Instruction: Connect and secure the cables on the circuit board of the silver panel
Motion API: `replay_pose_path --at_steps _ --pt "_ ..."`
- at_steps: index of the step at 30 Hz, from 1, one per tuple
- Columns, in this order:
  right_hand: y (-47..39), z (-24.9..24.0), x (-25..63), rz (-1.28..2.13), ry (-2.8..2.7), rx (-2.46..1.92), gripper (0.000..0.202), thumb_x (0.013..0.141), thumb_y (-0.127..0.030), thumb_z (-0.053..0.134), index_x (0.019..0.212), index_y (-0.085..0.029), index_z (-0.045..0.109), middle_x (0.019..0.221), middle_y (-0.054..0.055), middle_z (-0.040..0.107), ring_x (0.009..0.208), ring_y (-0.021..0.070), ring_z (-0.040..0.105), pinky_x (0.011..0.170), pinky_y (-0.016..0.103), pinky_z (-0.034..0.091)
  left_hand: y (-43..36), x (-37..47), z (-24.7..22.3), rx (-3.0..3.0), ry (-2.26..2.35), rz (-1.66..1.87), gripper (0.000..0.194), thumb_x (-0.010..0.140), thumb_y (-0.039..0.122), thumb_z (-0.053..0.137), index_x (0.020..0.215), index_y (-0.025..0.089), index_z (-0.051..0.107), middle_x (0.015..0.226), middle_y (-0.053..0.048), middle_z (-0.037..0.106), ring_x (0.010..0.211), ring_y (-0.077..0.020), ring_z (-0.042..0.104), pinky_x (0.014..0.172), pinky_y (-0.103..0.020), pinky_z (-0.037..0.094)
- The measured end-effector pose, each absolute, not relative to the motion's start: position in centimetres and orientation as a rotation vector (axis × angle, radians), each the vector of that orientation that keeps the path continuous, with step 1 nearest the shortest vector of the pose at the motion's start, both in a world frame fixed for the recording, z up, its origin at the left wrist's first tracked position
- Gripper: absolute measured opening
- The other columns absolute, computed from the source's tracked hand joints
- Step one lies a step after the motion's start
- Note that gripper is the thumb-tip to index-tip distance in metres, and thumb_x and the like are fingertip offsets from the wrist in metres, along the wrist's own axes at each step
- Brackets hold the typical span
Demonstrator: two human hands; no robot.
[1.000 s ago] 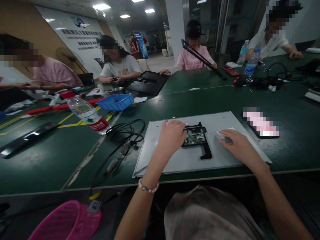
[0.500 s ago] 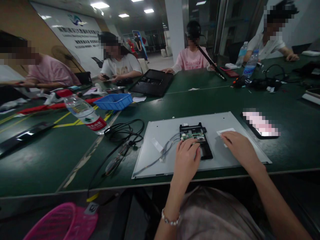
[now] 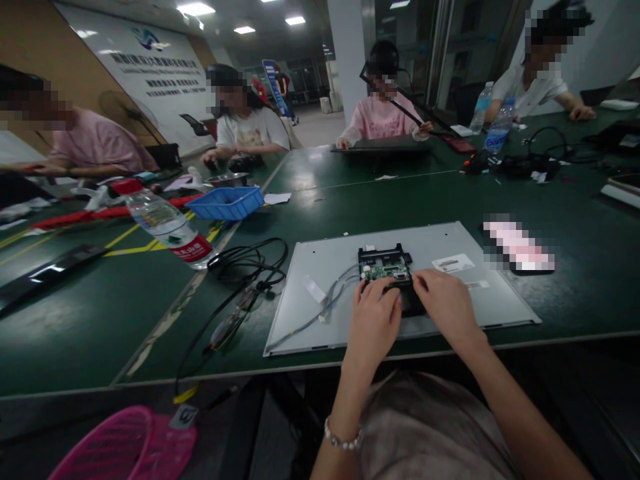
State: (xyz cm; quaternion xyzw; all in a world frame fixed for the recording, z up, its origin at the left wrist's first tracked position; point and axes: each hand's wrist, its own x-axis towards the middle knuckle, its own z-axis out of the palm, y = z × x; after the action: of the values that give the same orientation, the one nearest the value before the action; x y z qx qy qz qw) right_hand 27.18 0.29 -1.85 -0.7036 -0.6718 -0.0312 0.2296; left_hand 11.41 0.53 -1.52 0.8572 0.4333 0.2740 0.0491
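On the table lies a flat grey metal panel (image 3: 310, 267), like the back of a screen. A black plastic frame (image 3: 380, 256) with a green circuit board (image 3: 383, 272) rests on its middle. My left hand (image 3: 374, 317) lies over the frame's front left part, fingers curled on it. At the frame's right edge, my right hand (image 3: 447, 305) grips with its fingertips bent together. My hands hide the frame's front part. Thin grey cables (image 3: 336, 295) run from the board to the panel's front left corner. A white label (image 3: 453, 263) is on the panel behind my right hand.
Left of the panel are a black cable (image 3: 257, 257), eyeglasses (image 3: 231, 327), a water bottle (image 3: 167, 223) and a blue tray (image 3: 227, 203). A phone (image 3: 520, 247) lies to the right. A pink basket (image 3: 125, 443) stands below the table edge. Several people sit around the table.
My right hand has moved left from the white label to the frame's right edge. My left hand stays put. Across the table, a person has shifted a black panel to the right.
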Motion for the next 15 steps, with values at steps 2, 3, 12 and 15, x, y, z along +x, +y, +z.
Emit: replay_pose_path --at_steps 2,3,12,15 --pt "0.3 -2.0 27.3 -0.054 -1.838 -1.899 0.025 0.094 -0.026 0.045 0.085 -0.021 0.067 0.088 0.006 0.073 0.073 0.0215 0.066 0.061 0.030 0.040 0.6 11.4 -1.6 2.615 1.320 0.842 0.021 0.091 0.015 0.047 0.104 0.022 0.061 0.121 -0.006 0.061 0.115 -0.0210 0.055 0.111 -0.048 0.029" --pt "0.3 -2.1 27.4 -0.030 -1.834 -1.871 0.024 0.094 -0.027 0.045 0.086 -0.021 0.067 0.088 0.006 0.073 0.075 0.0216 0.066 0.063 0.030 0.041 0.6 11.4 -1.6 2.616 1.321 0.846 0.020 0.091 0.015 0.047 0.104 0.022 0.061 0.121 -0.006 0.062 0.115 -0.0210 0.055 0.111 -0.048 0.030" --pt "-0.4 -3.2 28.5 0.060 -1.672 -1.611 0.028 0.094 -0.031 0.044 0.100 -0.018 0.068 0.103 0.008 0.072 0.094 0.0232 0.066 0.085 0.034 0.048 0.2 10.3 -1.0 2.543 1.328 1.144 0.022 0.091 0.015 0.049 0.106 0.022 0.063 0.115 -0.006 0.066 0.111 -0.0194 0.059 0.108 -0.045 0.035" --pt "-0.6 -3.2 28.5 0.084 -1.641 -1.553 0.029 0.094 -0.031 0.044 0.101 -0.017 0.068 0.103 0.008 0.072 0.096 0.0230 0.066 0.087 0.035 0.049 0.3 7.7 -0.8 2.467 1.486 1.237 0.024 0.090 0.016 0.050 0.109 0.022 0.062 0.114 -0.007 0.066 0.109 -0.0209 0.059 0.104 -0.044 0.040"
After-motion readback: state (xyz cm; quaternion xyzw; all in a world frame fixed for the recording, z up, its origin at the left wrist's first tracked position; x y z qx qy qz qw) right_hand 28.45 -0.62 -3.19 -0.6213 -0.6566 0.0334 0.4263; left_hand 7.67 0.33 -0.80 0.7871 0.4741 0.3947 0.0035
